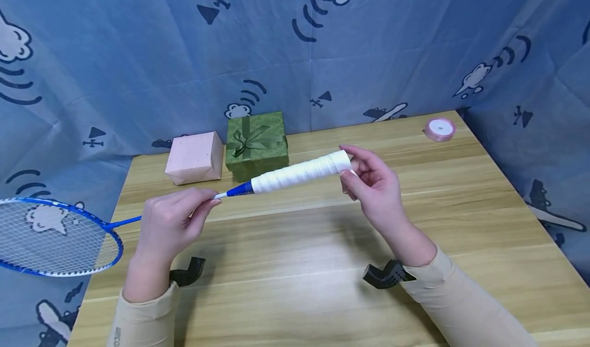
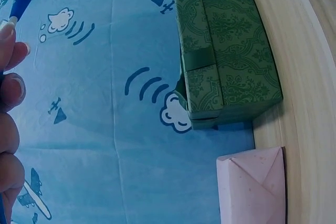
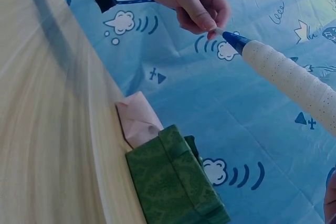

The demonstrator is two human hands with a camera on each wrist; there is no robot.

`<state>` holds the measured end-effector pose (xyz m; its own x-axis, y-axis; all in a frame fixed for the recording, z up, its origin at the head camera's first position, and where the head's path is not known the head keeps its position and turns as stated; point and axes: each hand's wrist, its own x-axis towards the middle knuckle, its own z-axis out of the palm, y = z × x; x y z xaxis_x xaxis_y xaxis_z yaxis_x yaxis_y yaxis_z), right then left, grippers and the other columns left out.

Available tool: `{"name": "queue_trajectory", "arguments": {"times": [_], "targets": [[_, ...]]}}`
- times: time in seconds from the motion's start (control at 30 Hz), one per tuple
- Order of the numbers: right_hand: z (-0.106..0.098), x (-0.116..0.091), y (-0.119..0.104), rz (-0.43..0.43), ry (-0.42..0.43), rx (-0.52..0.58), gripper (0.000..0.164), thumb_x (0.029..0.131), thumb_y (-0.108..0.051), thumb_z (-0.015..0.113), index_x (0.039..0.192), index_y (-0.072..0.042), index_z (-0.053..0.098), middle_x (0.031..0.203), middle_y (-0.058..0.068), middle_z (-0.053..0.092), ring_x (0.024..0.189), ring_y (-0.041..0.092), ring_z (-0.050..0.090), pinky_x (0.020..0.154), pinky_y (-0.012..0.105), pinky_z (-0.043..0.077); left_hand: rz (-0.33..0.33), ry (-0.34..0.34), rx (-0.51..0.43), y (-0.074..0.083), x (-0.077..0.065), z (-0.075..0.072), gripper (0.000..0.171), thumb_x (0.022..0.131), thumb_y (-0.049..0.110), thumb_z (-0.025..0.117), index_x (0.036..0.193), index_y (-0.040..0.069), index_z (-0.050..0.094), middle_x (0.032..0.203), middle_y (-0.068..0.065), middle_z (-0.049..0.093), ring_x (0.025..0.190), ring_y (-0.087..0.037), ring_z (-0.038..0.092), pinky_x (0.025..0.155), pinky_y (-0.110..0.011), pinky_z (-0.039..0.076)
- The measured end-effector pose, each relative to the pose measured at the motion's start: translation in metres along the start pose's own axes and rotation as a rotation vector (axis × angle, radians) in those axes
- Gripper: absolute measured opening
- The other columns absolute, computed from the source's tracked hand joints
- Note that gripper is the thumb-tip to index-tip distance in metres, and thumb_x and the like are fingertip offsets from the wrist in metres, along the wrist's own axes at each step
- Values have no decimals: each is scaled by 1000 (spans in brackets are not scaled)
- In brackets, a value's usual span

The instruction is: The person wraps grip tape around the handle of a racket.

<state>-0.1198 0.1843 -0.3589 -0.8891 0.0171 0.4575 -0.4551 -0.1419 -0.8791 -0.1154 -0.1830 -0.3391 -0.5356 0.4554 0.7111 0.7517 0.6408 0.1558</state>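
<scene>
A blue badminton racket (image 1: 119,223) is held up over the table, its strung head out to the left. My left hand (image 1: 168,221) pinches the shaft just below the blue cone, thumb against forefinger. White perforated grip tape (image 1: 299,173) is wound along the handle. At the butt end, my right hand (image 1: 380,188) has its thumb and forefinger on either side of the handle, with a small white edge of tape by the thumb. The left wrist view shows fingertips (image 2: 13,90) by the blue cone; in the right wrist view the handle runs off the right edge.
A pink wrapped box (image 1: 193,157) and a green gift box (image 1: 256,145) with a bow stand side by side at the table's back left. A pink-edged ribbon roll (image 1: 440,129) lies at the back right. Patterned blue cloth (image 1: 295,55) hangs behind the wooden table (image 1: 286,285).
</scene>
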Motion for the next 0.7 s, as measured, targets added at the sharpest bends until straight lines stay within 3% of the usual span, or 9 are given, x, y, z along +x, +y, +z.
{"name": "queue_trajectory", "arguments": {"times": [0.3, 0.47, 0.7], "targets": [[-3, 0, 0, 99, -44, 45, 45, 96, 11, 62, 140, 2, 58, 81, 4, 76, 68, 16, 73, 56, 24, 53, 16, 15, 12, -2, -2, 0, 34, 106, 35, 59, 91, 10, 76, 73, 0, 71, 48, -5, 47, 42, -25, 36], [-6, 2, 0, 143, -96, 67, 43, 98, 8, 61, 140, -1, 60, 80, 5, 77, 69, 17, 75, 58, 24, 55, 22, 25, 25, -2, -1, 2, 35, 107, 35, 58, 89, 10, 75, 69, 3, 67, 46, -2, 40, 41, -22, 31], [-7, 2, 1, 152, -128, 185, 43, 97, 16, 56, 136, -1, 62, 82, 8, 78, 71, 18, 76, 60, 26, 57, 15, 21, 18, -3, -3, 5, 37, 107, 36, 56, 88, 10, 74, 68, 4, 65, 47, -1, 40, 41, -23, 33]]}}
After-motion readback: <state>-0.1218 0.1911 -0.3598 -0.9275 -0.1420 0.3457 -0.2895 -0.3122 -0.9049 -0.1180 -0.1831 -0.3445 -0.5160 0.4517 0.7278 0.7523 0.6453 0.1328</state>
